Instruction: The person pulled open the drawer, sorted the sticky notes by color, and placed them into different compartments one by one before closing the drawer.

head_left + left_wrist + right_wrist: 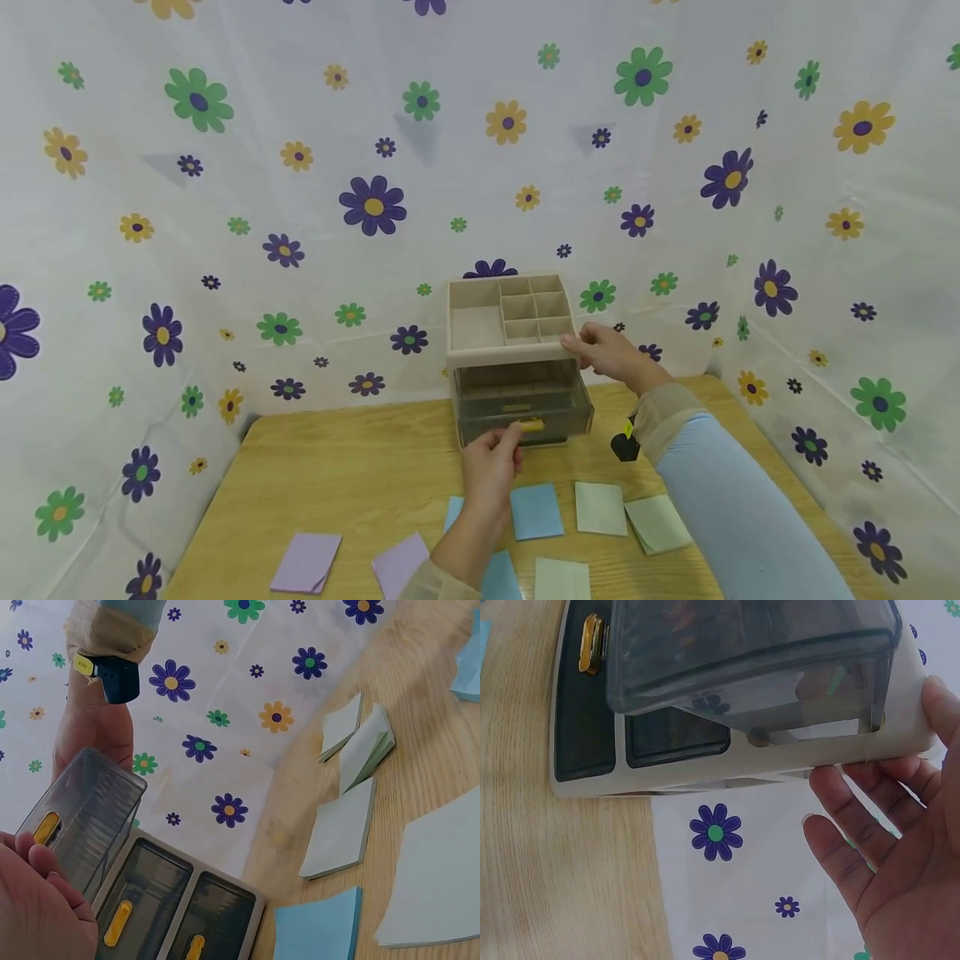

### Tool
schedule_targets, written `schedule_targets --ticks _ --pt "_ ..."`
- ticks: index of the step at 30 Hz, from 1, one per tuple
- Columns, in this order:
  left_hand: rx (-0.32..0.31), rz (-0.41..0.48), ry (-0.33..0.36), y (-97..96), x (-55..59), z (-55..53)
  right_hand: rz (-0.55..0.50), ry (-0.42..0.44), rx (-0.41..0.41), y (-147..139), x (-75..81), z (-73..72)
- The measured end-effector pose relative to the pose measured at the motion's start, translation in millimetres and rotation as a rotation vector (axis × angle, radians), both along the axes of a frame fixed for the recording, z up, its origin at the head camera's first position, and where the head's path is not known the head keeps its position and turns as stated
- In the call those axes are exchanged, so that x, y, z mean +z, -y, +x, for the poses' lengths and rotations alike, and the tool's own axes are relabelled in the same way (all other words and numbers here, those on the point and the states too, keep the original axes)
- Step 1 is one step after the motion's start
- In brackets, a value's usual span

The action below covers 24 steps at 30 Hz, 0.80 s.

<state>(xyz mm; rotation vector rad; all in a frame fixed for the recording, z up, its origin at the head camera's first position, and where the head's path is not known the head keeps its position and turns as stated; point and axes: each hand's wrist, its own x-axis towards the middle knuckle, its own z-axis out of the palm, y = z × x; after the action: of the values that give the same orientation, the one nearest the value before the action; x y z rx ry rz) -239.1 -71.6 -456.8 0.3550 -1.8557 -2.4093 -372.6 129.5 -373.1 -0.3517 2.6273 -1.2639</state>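
A cream desktop drawer organizer (511, 357) stands at the back of the table, its top divided into open compartments. The top see-through grey drawer (517, 406) is pulled out, and no contents show in it. My left hand (487, 471) pinches that drawer's gold handle (48, 827) at the front. With the thumb on top and the fingers against the side, my right hand (611, 357) holds the organizer's upper right corner. Two lower drawers (154, 900) with gold handles are pushed in, as the left wrist view shows.
On the table (300, 467) in front lie purple pads (306, 562), blue pads (537, 511) and pale green pads (601, 508) of paper. My left forearm overlaps some of them. Flower-printed cloth (300, 200) hangs behind and at both sides.
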Motion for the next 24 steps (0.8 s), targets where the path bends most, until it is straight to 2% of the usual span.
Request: schedule_targets --ticks 8,18,24 --pt "-0.009 -0.017 0.004 -3.6 -2.3 11.6 0.010 -0.008 0.017 -2.1 -1.0 -0.9" --pt "-0.002 0.015 0.011 -3.4 -6.8 19.8 0.034 0.022 0.025 -1.9 -0.7 -1.4" --pt "-0.012 0.013 -0.019 -3.1 -9.0 22.4 0.025 0.014 0.030 -2.7 -1.2 -1.7"
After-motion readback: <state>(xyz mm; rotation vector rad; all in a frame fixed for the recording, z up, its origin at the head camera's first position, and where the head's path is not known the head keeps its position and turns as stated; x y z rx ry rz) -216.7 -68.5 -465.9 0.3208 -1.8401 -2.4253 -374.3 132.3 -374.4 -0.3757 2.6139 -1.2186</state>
